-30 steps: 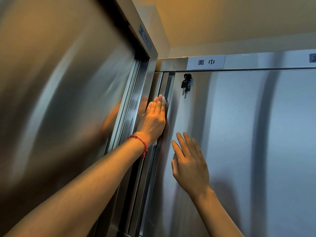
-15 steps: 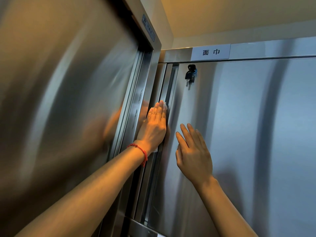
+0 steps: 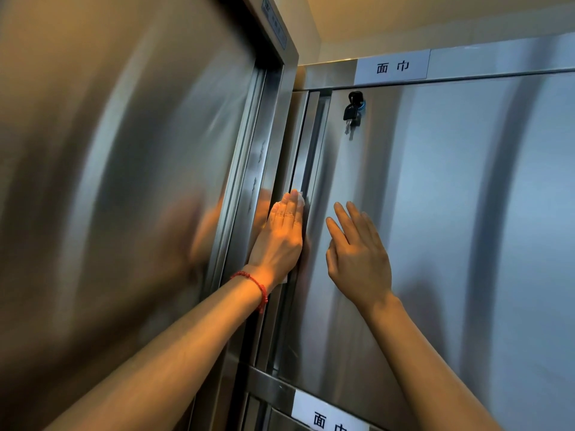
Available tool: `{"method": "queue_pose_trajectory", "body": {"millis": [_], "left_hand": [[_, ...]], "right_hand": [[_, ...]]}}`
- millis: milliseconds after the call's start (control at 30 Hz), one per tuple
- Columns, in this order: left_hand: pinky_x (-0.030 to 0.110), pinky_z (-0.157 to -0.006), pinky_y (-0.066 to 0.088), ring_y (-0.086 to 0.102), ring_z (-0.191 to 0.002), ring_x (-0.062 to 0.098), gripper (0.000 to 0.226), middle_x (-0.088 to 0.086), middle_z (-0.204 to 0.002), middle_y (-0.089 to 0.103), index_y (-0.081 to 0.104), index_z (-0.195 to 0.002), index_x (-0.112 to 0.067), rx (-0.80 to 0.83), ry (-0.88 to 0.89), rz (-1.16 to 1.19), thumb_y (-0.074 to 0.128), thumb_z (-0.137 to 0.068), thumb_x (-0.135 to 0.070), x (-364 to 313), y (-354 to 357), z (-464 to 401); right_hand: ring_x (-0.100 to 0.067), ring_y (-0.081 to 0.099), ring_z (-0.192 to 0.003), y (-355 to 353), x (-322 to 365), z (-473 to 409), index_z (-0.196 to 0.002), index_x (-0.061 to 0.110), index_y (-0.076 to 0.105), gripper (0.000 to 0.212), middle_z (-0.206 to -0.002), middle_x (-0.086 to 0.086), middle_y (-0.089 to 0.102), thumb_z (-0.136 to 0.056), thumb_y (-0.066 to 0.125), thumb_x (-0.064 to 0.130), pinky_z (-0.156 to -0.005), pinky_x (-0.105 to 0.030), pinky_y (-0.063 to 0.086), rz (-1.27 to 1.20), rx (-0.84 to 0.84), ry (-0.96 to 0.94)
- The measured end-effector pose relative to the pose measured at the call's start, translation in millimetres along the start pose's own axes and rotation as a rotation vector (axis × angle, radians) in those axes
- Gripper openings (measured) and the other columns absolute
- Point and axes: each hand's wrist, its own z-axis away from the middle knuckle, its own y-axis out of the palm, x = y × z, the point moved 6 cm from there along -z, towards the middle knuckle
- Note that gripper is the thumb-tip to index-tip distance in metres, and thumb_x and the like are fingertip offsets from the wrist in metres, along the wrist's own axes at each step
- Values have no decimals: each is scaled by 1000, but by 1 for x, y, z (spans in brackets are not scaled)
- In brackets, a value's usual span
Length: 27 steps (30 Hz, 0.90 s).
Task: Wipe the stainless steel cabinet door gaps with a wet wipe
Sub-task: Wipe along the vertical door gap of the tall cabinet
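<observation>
My left hand (image 3: 281, 236), with a red bead bracelet on the wrist, lies flat in the vertical gap (image 3: 306, 150) at the left edge of the stainless steel cabinet door (image 3: 435, 213). It presses a white wet wipe (image 3: 300, 198) against the metal; only a corner of the wipe shows past the fingertips, and a bit below the wrist. My right hand (image 3: 357, 256) rests flat on the door face, fingers spread, just right of the gap, holding nothing.
A bunch of keys (image 3: 353, 113) hangs from the lock near the door's top left. White labels with characters sit above (image 3: 392, 67) and below (image 3: 326, 415) the door. A second steel cabinet (image 3: 124, 181) stands at a right angle on the left.
The left hand with the wipe has slid down the gap, farther below the keys. The right hand has stayed beside it on the door. The camera has tilted down, revealing the lower label.
</observation>
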Motion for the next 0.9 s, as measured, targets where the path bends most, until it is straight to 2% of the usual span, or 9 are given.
{"method": "queue_pose_trajectory", "body": {"millis": [67,100,167,267,433,567,900], "left_hand": [[29,-99,44,55,-120,18,49,4,-126,61,64,-119,-15,60,-63,5,28,-86,-11,1,-6,3],[28,-101,42,53,-122,16,47,2,-128,59,62,-121,-17,70,-59,-5,28,-89,-12,0,-7,7],[33,-104,40,46,-127,25,51,11,-136,51,52,-130,-11,77,3,-36,18,-94,-2,-4,-4,19],[37,-104,41,47,-126,31,61,18,-135,49,47,-132,-5,57,-16,-104,0,-95,6,-4,-12,31],[37,-98,46,51,-122,31,64,17,-131,54,56,-125,-5,52,-29,-42,2,-93,8,-10,-23,43],[38,-98,46,50,-122,32,61,19,-131,53,56,-125,-2,62,-35,2,4,-93,8,-12,-23,50],[42,-101,43,43,-128,36,65,25,-136,45,49,-130,3,109,-23,49,-5,-95,8,-14,-16,77]], "right_hand": [[-35,47,-128,0,0,0,-120,1,63,46,-133,-19,54,-75,70,10,-109,-46,31,7,3,1],[-35,47,-128,0,0,0,-120,1,63,47,-132,-19,55,-75,71,10,-108,-47,30,10,4,1],[-36,47,-127,0,1,-1,-119,0,63,47,-132,-20,55,-75,72,11,-108,-47,29,15,4,-1],[-36,48,-127,-1,1,-1,-119,0,63,47,-132,-19,55,-74,72,11,-108,-46,28,18,2,-3],[-36,48,-127,-2,2,0,-120,0,63,47,-132,-20,55,-74,72,9,-108,-47,29,7,0,-3],[-37,48,-126,-3,2,-1,-120,-1,63,48,-131,-20,55,-74,73,9,-108,-47,28,3,3,0],[-38,48,-126,-3,2,0,-119,-2,63,46,-131,-21,55,-75,71,6,-106,-49,33,-23,-6,6]]}}
